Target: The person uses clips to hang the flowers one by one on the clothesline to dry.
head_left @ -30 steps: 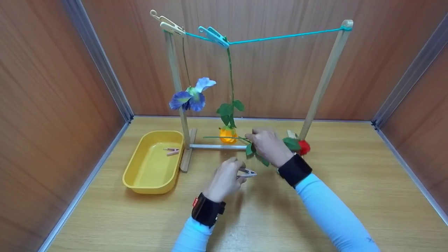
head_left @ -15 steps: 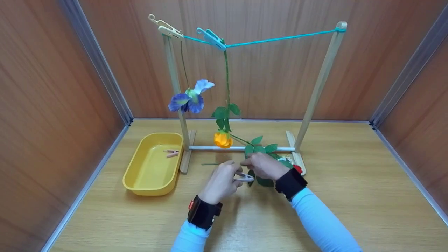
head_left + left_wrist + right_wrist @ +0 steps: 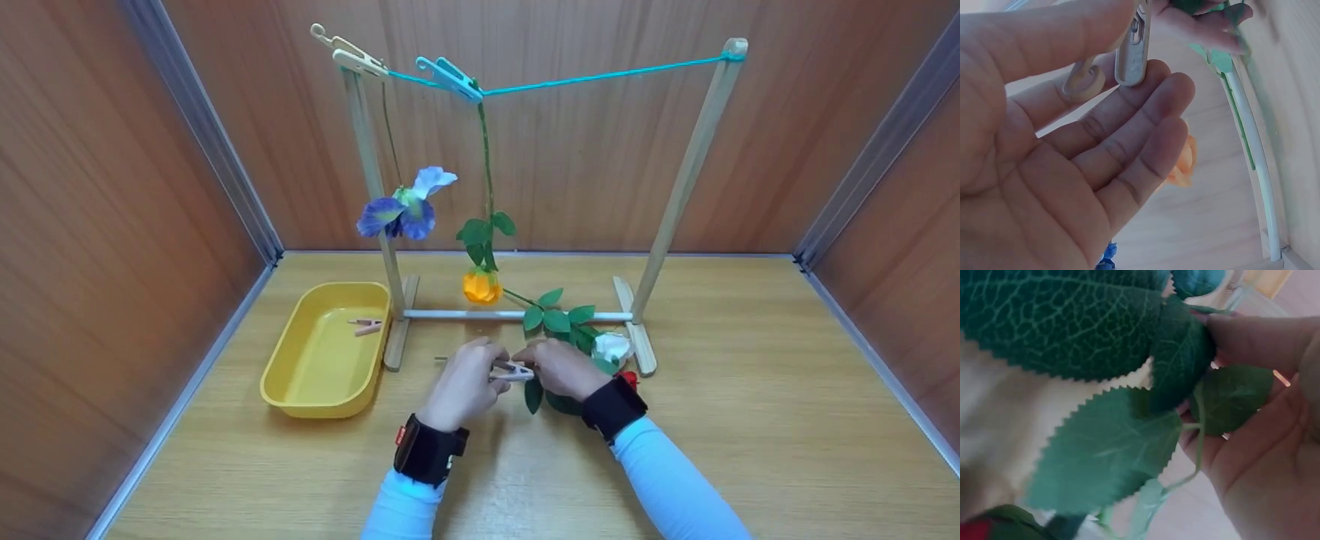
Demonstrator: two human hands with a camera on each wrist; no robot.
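Note:
In the head view, my left hand (image 3: 466,382) pinches a pale clothespin (image 3: 517,372) between thumb and fingers. My right hand (image 3: 562,369), just beside the clothespin, grips the stem of a red rose (image 3: 630,379); its bloom shows only partly past the wrist. Green leaves (image 3: 1106,450) of the rose fill much of the right wrist view and cover some fingertips. The thin stem end pokes out left, behind my left hand. A white rose (image 3: 613,347) with leaves lies on the table by the rack's right foot.
A wooden rack carries a blue line (image 3: 600,76). A cream clothespin (image 3: 360,61) hangs a blue-purple flower (image 3: 405,206); a blue clothespin (image 3: 454,80) hangs a yellow-orange rose (image 3: 481,287). At left, a yellow tray (image 3: 277,397) holds a pink clothespin (image 3: 366,327).
My right hand has come down and toward me with the red rose, ending close to my left hand. The white rose is now uncovered. My left hand has shifted slightly left with the clothespin.

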